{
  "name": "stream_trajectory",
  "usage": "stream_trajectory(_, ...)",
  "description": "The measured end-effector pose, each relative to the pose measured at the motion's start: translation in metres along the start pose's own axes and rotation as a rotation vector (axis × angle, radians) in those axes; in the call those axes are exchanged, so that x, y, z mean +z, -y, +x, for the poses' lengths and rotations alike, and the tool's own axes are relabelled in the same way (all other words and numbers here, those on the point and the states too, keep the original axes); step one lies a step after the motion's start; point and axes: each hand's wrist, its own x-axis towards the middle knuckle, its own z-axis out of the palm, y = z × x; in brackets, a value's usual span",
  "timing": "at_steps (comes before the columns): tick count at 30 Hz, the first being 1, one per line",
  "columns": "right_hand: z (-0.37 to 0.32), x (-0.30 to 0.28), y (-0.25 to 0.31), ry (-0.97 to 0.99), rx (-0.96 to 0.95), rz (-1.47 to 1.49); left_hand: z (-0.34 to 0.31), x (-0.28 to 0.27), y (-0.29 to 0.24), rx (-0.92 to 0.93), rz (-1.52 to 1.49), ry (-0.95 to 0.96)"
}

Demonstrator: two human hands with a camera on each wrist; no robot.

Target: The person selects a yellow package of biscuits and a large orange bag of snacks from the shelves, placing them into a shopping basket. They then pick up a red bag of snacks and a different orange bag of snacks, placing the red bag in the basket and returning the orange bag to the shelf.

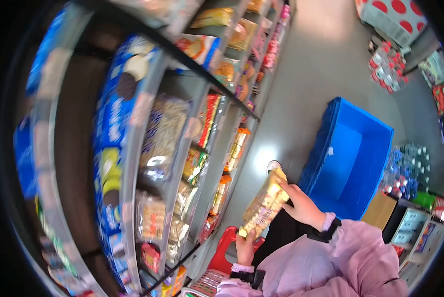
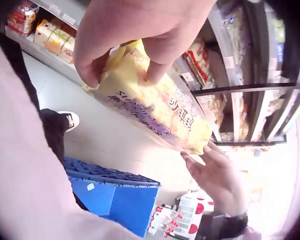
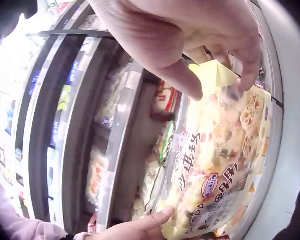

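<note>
A yellow bag of sachima (image 1: 263, 208), printed with dark lettering, is held in front of the body beside the shelves. My left hand (image 1: 245, 249) pinches its near end; in the left wrist view the thumb and fingers of that hand (image 2: 145, 25) close on the crimped yellow wrapper. The far end is in my right hand (image 1: 303, 207), whose thumb and fingers straddle the corner in the right wrist view. There the bag's printed face (image 3: 215, 165) shows in full, with clear windows onto the pieces inside.
Shelves of packaged snacks (image 1: 165, 133) run along the left. On the floor to the right stands a large blue crate (image 1: 326, 143). A red shopping basket (image 1: 224, 252) is below my left hand. Bottle packs (image 1: 387, 67) lie farther back, with more bottles (image 1: 412, 166) beyond the crate.
</note>
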Motion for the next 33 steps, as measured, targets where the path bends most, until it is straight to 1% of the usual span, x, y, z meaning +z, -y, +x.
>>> stream_trajectory(3, -0.052, -0.015, 0.033, 0.101, 0.038, 0.001, -0.055, -0.014, 0.017, 0.044, 0.068, -0.046)
stream_trajectory(5, -0.088, -0.02, 0.045, 0.137, 0.036, -0.011, -0.091, -0.022, 0.033, 0.09, 0.105, -0.102)
stream_trajectory(6, -0.101, -0.02, 0.052, 0.166, 0.05, -0.015, -0.101, -0.033, 0.046, 0.107, 0.084, -0.087)
stream_trajectory(9, -0.137, -0.015, 0.07, 0.214, -0.015, -0.057, -0.155, -0.03, 0.023, 0.097, 0.248, -0.159)
stream_trajectory(11, -0.157, -0.015, 0.082, 0.283, -0.02, -0.049, -0.185, -0.036, 0.023, 0.122, 0.306, -0.238)
stream_trajectory(13, -0.169, -0.011, 0.092, 0.35, -0.03, -0.016, -0.206, -0.05, 0.032, 0.139, 0.405, -0.29)
stream_trajectory(14, -0.174, -0.008, 0.091, 0.375, -0.062, -0.023, -0.213, -0.056, 0.04, 0.169, 0.395, -0.305)
stream_trajectory(17, -0.186, 0.003, 0.098, 0.493, 0.015, -0.028, -0.23, -0.076, 0.069, 0.266, 0.385, -0.337)
stream_trajectory(20, -0.2, 0.022, 0.105, 0.474, -0.118, -0.095, -0.249, -0.09, 0.086, 0.211, 0.422, -0.379)
stream_trajectory(23, -0.212, 0.039, 0.117, 0.478, -0.165, -0.148, -0.272, -0.096, 0.078, 0.224, 0.311, -0.395)
stream_trajectory(26, -0.23, 0.057, 0.138, 0.542, -0.172, -0.2, -0.292, -0.116, 0.09, 0.29, 0.181, -0.383)
stream_trajectory(29, -0.256, 0.084, 0.16, 0.584, -0.247, -0.272, -0.332, -0.135, 0.09, 0.304, 0.23, -0.483)
stream_trajectory(32, -0.293, 0.116, 0.185, 0.627, -0.372, -0.263, -0.366, -0.167, 0.128, 0.342, -0.018, -0.503)
stream_trajectory(33, -0.307, 0.128, 0.194, 0.643, -0.372, -0.244, -0.382, -0.178, 0.138, 0.353, -0.02, -0.538)
